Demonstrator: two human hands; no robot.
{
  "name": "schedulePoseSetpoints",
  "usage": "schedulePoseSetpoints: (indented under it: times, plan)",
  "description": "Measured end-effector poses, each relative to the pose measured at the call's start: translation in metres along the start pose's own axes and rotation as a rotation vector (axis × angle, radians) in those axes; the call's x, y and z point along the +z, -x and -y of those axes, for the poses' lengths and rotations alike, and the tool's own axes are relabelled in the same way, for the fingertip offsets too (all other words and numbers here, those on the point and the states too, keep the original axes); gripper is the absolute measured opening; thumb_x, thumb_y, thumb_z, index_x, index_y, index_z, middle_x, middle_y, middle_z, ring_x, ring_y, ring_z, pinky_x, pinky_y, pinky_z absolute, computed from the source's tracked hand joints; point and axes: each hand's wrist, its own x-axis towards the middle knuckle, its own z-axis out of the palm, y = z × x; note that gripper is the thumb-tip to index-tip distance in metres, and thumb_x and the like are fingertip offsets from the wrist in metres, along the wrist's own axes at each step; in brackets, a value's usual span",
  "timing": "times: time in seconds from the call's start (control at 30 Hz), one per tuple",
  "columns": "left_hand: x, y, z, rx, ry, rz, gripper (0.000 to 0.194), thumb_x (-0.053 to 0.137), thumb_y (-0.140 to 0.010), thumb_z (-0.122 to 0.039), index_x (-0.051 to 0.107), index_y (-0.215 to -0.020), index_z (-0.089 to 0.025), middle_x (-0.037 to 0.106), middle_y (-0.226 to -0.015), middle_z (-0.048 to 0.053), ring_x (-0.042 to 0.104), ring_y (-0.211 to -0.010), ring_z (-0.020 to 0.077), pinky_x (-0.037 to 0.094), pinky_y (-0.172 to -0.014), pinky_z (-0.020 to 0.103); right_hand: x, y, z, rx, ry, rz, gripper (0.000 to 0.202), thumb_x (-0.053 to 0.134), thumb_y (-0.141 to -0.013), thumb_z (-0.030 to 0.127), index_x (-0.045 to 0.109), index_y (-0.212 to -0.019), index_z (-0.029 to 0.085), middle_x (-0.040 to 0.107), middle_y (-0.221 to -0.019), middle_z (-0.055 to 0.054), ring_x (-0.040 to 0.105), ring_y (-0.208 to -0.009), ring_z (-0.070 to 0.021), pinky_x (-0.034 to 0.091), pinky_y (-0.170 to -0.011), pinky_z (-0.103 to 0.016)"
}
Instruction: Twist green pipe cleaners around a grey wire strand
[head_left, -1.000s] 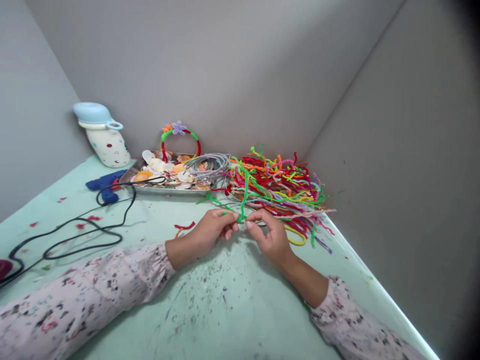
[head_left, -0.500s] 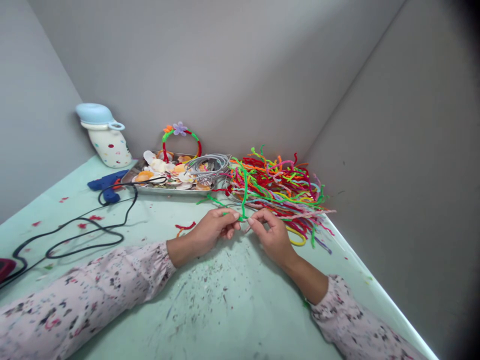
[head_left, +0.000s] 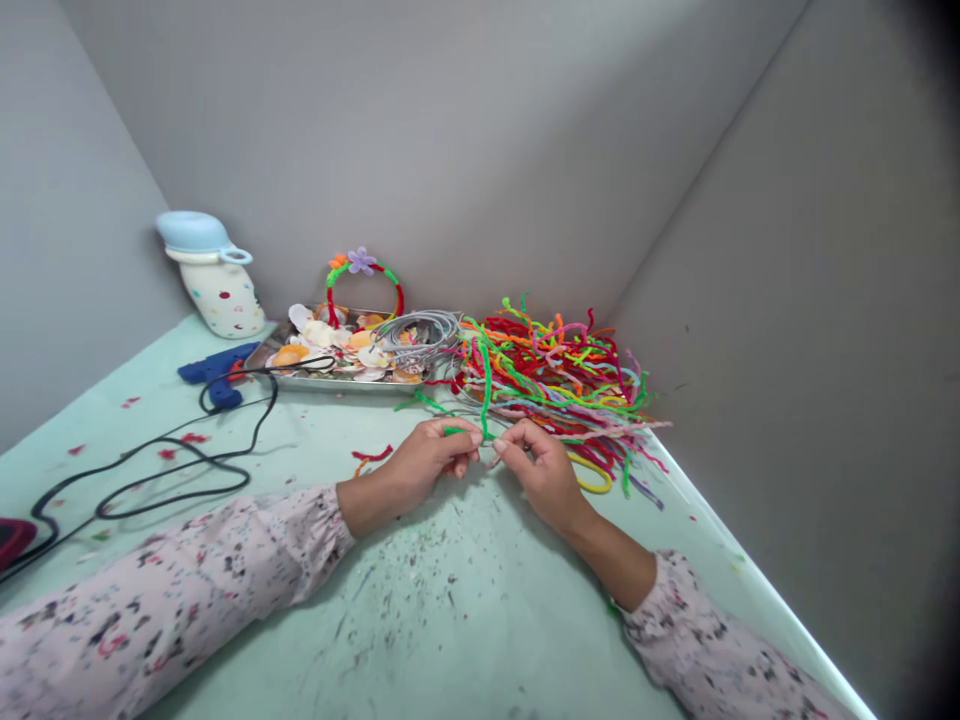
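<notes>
Hands and surrounding materials on a pale green table. The left hand is closed, gripping a green fuzzy stem between thumb and fingers; the right hand pinches it with thumb and forefinger just beside the left fingertips. The stem lies between the two hands at the table's middle, one length rising upright from the pinch; the exact wrap at the fingertips is too small to tell.

Directly behind the hands and to the right lies a tangled heap of coloured stems, with a yellow loop at its near edge, close behind the right hand. To the left of the heap is a metal tray of shells; a coil of grey wire lies over its right end. A decorated hoop — bearing purple and orange flowers — stands upright at the tray's back. Left of the tray are a blue glue gun and, behind it, a white bottle with a blue lid, tilted against the wall. A black cord loops across the left side, beyond the left sleeve. A small red scrap lies beside the left hand.
</notes>
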Motion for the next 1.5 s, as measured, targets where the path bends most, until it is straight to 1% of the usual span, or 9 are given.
schedulePoseSetpoints:
  times: [0.27,0.47,0.67,0.77,1.0,1.2,1.27,1.4,1.5]
  plan:
    - [0.000,-0.001,0.005,0.007,0.019,0.002,0.013,0.064,-0.076,-0.026,0.064,-0.079,-0.013,0.057,-0.064,-0.001,0.045,-0.046,0.0053,0.031,-0.045,0.019,-0.001,-0.001,-0.003,0.010,-0.001,0.005,0.018,0.055,-0.084,0.031,0.057,-0.071,0.019,0.060,-0.067,0.001,0.052,-0.064,-0.0138,0.039,-0.063,-0.026]
    - [-0.002,-0.002,0.005,0.014,0.065,0.011,0.011,0.063,-0.075,-0.021,0.064,-0.083,-0.014,0.058,-0.067,-0.001,0.048,-0.048,0.0057,0.031,-0.046,0.020,0.000,0.000,-0.005,0.003,-0.006,0.000,0.018,0.056,-0.084,0.031,0.058,-0.071,0.019,0.056,-0.065,0.003,0.048,-0.061,-0.0121,0.037,-0.060,-0.024]
    - [-0.002,-0.002,0.005,0.026,0.022,0.007,0.008,0.062,-0.076,-0.022,0.062,-0.078,-0.015,0.058,-0.062,0.000,0.047,-0.049,0.0068,0.031,-0.047,0.020,0.001,-0.001,-0.004,0.023,-0.026,0.000,0.017,0.056,-0.084,0.029,0.058,-0.070,0.019,0.057,-0.064,0.003,0.049,-0.061,-0.0120,0.037,-0.060,-0.024]
    - [-0.001,-0.002,0.005,0.026,-0.004,-0.008,0.010,0.062,-0.076,-0.025,0.063,-0.080,-0.015,0.057,-0.061,-0.001,0.047,-0.048,0.0070,0.031,-0.047,0.020,0.001,-0.001,-0.006,0.031,-0.033,0.001,0.016,0.056,-0.084,0.029,0.058,-0.071,0.019,0.057,-0.065,0.003,0.049,-0.061,-0.0121,0.037,-0.059,-0.024]
    - [0.000,-0.002,0.005,0.007,-0.004,-0.050,0.014,0.063,-0.075,-0.025,0.062,-0.086,-0.017,0.062,-0.067,-0.001,0.048,-0.047,0.0064,0.031,-0.047,0.020,0.001,-0.002,-0.007,0.048,-0.050,0.007,0.017,0.056,-0.084,0.030,0.058,-0.071,0.019,0.055,-0.064,0.003,0.047,-0.060,-0.0115,0.035,-0.057,-0.024]
    - [0.001,0.000,0.003,0.033,-0.003,-0.029,0.006,0.061,-0.075,-0.021,0.061,-0.077,-0.016,0.059,-0.058,-0.001,0.048,-0.049,0.0080,0.031,-0.048,0.021,0.001,-0.001,-0.005,0.057,-0.052,0.007,0.018,0.057,-0.084,0.030,0.058,-0.070,0.019,0.056,-0.063,0.003,0.048,-0.059,-0.0111,0.035,-0.058,-0.023]
    - [0.001,0.001,0.001,0.031,-0.014,-0.026,0.007,0.060,-0.074,-0.021,0.062,-0.078,-0.015,0.058,-0.055,-0.001,0.049,-0.049,0.0085,0.031,-0.048,0.021,0.001,-0.001,-0.005,0.056,-0.055,0.007,0.017,0.057,-0.084,0.030,0.058,-0.071,0.019,0.057,-0.064,0.003,0.048,-0.060,-0.0112,0.035,-0.058,-0.023]
    - [0.003,0.002,-0.004,0.035,0.018,0.004,0.013,0.060,-0.073,-0.020,0.064,-0.085,-0.016,0.059,-0.057,-0.001,0.051,-0.050,0.0097,0.033,-0.049,0.021,0.001,0.000,-0.005,0.048,-0.055,0.001,0.017,0.057,-0.084,0.029,0.058,-0.070,0.019,0.057,-0.063,0.003,0.048,-0.060,-0.0113,0.035,-0.058,-0.023]
    - [0.003,0.002,-0.005,0.026,0.072,0.024,0.012,0.060,-0.072,-0.022,0.064,-0.082,-0.016,0.060,-0.060,-0.001,0.052,-0.050,0.0099,0.033,-0.048,0.022,0.002,0.001,-0.003,0.038,-0.054,-0.001,0.018,0.057,-0.084,0.029,0.058,-0.070,0.019,0.057,-0.064,0.003,0.048,-0.060,-0.0114,0.036,-0.059,-0.023]
